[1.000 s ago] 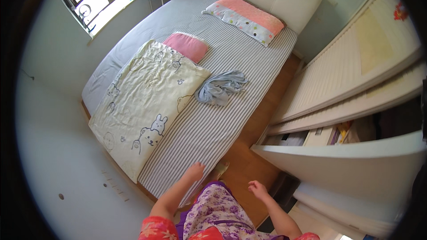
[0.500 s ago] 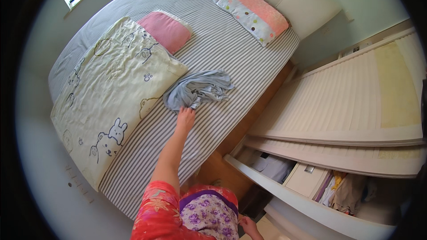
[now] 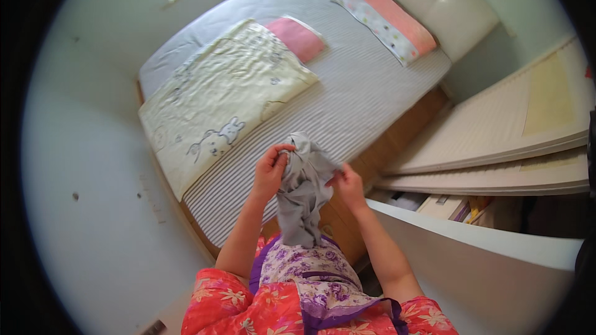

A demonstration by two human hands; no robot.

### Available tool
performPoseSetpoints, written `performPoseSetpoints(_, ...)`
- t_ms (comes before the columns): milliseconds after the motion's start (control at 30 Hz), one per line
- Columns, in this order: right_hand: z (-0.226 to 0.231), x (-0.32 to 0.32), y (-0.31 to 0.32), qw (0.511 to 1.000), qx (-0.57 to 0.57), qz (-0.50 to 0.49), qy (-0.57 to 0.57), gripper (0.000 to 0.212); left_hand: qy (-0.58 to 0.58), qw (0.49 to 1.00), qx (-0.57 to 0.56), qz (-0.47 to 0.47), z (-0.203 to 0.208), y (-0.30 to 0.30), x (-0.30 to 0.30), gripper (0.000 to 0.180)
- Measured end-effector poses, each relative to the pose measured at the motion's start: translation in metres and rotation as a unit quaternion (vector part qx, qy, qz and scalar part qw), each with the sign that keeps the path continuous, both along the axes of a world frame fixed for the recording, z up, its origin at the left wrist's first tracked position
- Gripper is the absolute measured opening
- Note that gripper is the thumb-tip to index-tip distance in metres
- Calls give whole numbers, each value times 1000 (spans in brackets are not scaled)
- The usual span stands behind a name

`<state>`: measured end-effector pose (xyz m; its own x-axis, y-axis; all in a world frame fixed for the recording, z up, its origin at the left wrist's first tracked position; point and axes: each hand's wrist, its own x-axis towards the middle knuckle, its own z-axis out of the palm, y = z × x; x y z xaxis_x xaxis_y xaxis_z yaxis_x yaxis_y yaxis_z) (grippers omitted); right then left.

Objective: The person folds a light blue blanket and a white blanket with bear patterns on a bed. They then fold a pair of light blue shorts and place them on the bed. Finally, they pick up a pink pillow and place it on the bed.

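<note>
A crumpled grey-blue cloth garment hangs in front of me, off the bed; its exact kind does not show. My left hand pinches its upper left edge, thumb and fingers closed. At its right side my right hand grips the edge, slightly smeared by motion. The lower part drops in loose folds toward my purple-flowered apron. Behind it lies the grey striped bed sheet.
A cream blanket with animal drawings, a pink pillow and a coral-and-white dotted pillow lie on the bed. To the right, an open drawer with clothes sits below cream slatted panels.
The garment has been lifted off the bed and brought close to my body. My right hand has come up from low beside me and taken hold of it too. The view has shifted.
</note>
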<state>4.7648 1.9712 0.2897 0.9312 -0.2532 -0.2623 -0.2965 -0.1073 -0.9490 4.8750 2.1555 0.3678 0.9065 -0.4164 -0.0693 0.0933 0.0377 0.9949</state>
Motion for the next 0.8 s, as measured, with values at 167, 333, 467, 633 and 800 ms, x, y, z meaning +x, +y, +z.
performPoseSetpoints(167,42,-9,4,967,-59,-149,-198,19,-141,967,107,181,68,101,-29,13)
performPoseSetpoints(333,145,-13,28,962,254,56,-86,16,-232,898,204,312,115,182,-81,11)
performPoseSetpoints(467,174,-15,74,867,454,205,-2,24,-155,921,138,330,131,230,-91,20)
performPoseSetpoints(633,231,-18,160,770,570,270,-96,48,-304,880,237,278,133,233,-78,63)
performPoseSetpoints(800,225,20,210,903,224,300,-210,51,-130,974,179,47,121,164,-113,48)
